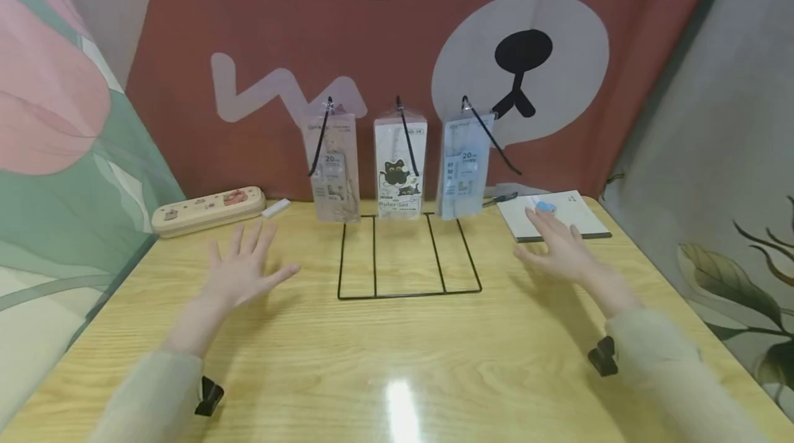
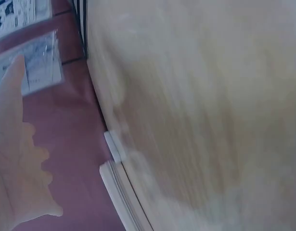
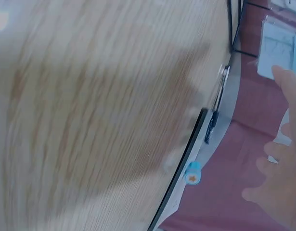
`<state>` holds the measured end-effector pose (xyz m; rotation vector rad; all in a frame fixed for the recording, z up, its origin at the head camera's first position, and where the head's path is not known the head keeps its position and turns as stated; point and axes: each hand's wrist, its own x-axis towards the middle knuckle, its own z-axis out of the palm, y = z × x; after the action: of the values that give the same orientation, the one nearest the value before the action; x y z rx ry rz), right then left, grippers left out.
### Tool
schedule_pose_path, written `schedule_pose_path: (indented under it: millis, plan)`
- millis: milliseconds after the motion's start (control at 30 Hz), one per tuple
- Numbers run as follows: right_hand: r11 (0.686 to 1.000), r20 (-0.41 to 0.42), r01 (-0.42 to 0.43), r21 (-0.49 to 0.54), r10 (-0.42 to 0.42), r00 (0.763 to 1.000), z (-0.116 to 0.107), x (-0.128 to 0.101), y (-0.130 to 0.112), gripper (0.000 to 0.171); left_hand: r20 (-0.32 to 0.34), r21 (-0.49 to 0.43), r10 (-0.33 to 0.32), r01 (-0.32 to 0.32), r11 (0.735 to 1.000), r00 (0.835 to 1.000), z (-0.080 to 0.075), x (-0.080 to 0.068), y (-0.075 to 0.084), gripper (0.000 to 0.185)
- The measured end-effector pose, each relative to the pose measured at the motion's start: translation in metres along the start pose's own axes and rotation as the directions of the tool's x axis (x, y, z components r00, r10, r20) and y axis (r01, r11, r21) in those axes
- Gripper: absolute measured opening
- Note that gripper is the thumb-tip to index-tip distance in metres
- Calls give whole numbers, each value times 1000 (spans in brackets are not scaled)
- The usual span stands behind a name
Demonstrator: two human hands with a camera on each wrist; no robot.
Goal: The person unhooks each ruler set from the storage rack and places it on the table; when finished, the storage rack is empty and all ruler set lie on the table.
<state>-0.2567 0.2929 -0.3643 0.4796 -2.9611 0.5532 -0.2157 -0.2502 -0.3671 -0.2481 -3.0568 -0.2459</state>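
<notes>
Both hands hover released over the surface, left hand point(image 1: 243, 269) near the pencil case point(image 1: 209, 209) at the far left edge, right hand point(image 1: 561, 246) just short of the notebook point(image 1: 555, 215) by the far right corner, nothing grasped yet.

Warm wood, pastel packs, a bear in brick red.

My surface point(image 1: 397, 360) is pale yellow wood grain. Before me a black wire rack point(image 1: 406, 257) carries three ruler packs: beige-pink point(image 1: 335, 167), white with a black cat point(image 1: 400, 167), light blue point(image 1: 464, 164). The pencil case point(image 1: 207, 210) is cream with small brown and red pictures; the notebook point(image 1: 561, 217) white, a blue cap point(image 1: 545, 207) on it. My sleeves point(image 1: 670, 367) are pale grey-green.
</notes>
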Motion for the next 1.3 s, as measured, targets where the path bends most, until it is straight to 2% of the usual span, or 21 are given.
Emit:
schedule_pose_path:
  millis: [200, 367, 500, 667, 767, 900, 1033, 1300]
  plan:
    - [984, -56, 80, 157, -72, 996, 9, 4, -8, 78, 42, -48, 41, -39, 998, 998, 7, -5, 20, 97]
    - [957, -2, 10, 291, -10, 1000, 12, 13, -18, 76, 66, -114, 87, -79, 990, 994, 15, -6, 37, 95]
    - [942, -8, -6, 335, 9, 1000, 14, 26, -25, 72, 79, -159, 136, -122, 980, 988, 24, -1, 49, 88]
    - [927, -6, -41, 372, 47, 999, 17, 43, -30, 71, 133, -193, 199, -172, 966, 971, 34, 7, 66, 83]
    - [908, 1, -63, 414, 69, 998, 17, 52, -36, 73, 182, -206, 223, -185, 961, 958, 37, 12, 75, 83]
    - [868, 16, -74, 491, 76, 997, 19, 60, -43, 75, 239, -217, 242, -191, 957, 940, 39, 18, 82, 83]
    - [840, 15, -80, 536, 85, 996, 22, 67, -49, 76, 282, -192, 247, -197, 961, 927, 44, 21, 84, 81]
    - [820, -1, -96, 565, 117, 993, 23, 72, -56, 75, 317, -193, 251, -196, 961, 915, 46, 20, 86, 79]
